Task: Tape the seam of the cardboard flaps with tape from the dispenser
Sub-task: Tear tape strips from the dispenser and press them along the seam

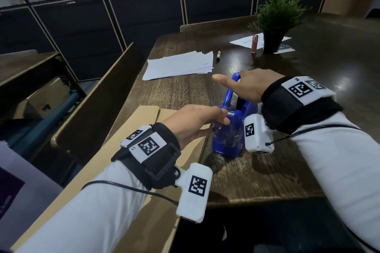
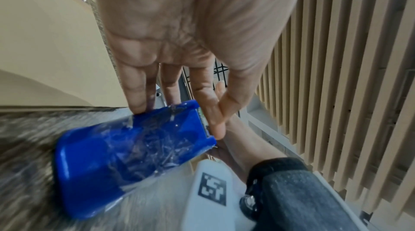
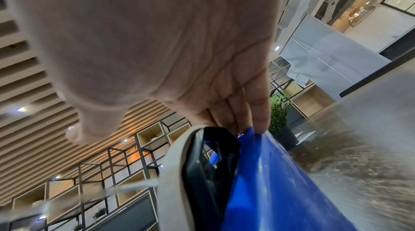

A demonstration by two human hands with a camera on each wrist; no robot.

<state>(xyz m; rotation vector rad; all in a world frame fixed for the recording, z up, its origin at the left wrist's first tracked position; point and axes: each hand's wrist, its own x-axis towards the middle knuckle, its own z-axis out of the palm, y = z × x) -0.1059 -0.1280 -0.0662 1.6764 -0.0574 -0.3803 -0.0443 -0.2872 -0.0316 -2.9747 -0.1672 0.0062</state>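
From the head view, the blue tape dispenser (image 1: 231, 127) stands on the dark wooden table (image 1: 267, 174) near its front edge, just beside the right-hand edge of the flat cardboard (image 1: 141, 121), which overhangs the table's front left corner; the right hand (image 1: 246, 86) sits on top of the dispenser's far end, fingers curled over it, thumb stuck out free to the left; the left hand (image 1: 195, 123) reaches in at the near, cutter end, fingers narrow and bunched; the risk here is that a pull on the tape drags the whole dispenser toward the table edge if that top grip goes light. A stack of white papers (image 1: 178, 64) lies toward the far left edge, well apart, no trouble.

From the left wrist view, the left-hand fingers (image 2: 139, 91) touch the dispenser's upper lip, thumb and forefinger closed to a narrow pinch right at the serrated blade; whether tape is caught between them I cannot tell, the frame is smeared; fingertips that close to the teeth could get nicked, and crinkled clear tape on the body hints the end may stick back down.

From the right wrist view, the fingers are hooked on the blue wall beside the roll; a shallow hold, so a tilt under tension looks likely.
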